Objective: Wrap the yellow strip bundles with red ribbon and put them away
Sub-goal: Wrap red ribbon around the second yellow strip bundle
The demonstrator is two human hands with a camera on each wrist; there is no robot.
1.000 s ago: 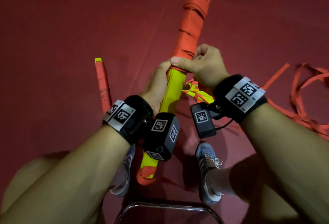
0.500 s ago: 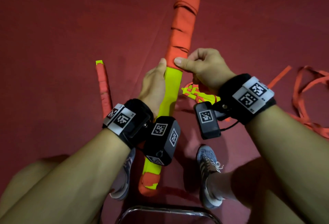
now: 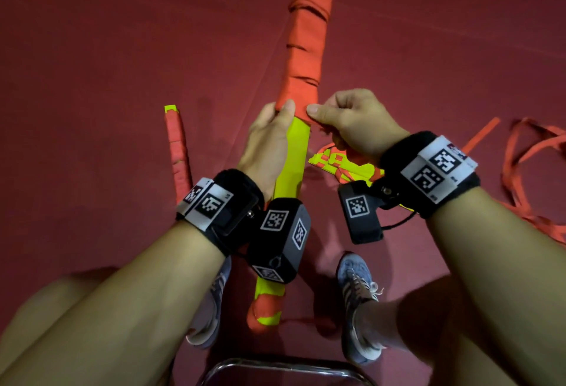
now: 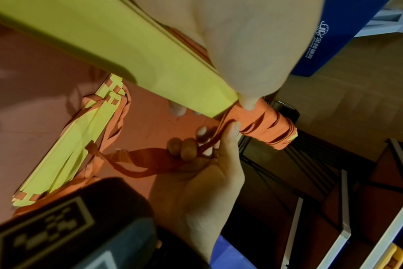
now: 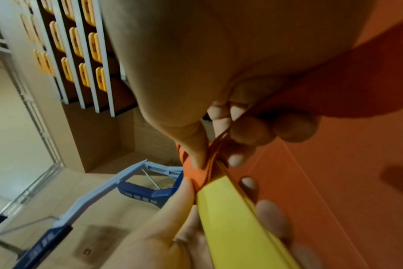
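The left hand (image 3: 266, 140) has slid up the yellow strip bundle (image 3: 295, 152). Half a second ago its thumb lay along the bare yellow side below the wrap. Now the thumb tip rests on the lowest turn of the red ribbon (image 3: 306, 57), almost meeting the right thumb. Its fingers curl round the bundle from beneath: in the right wrist view the left hand (image 5: 173, 227) cups the yellow strip bundle (image 5: 237, 218).

The right hand (image 3: 352, 122) has stayed at the wrap's lower edge, thumb pressed on that turn; a second ago the thumb reached further across the bundle. In the left wrist view the right hand (image 4: 200, 182) pinches the free strand of red ribbon (image 4: 260, 123) between thumb and curled fingers, and the strand runs from the wrap into the palm.

The bundle slants away from both hands, wrapped beyond them and bare yellow toward the wrists. On the floor (image 3: 92, 79), a wrapped bundle (image 3: 177, 152) lies left of the left hand as before. Loose yellow strips (image 3: 363, 170) lie beneath the right hand, and loose ribbon (image 3: 536, 156) lies to its right.
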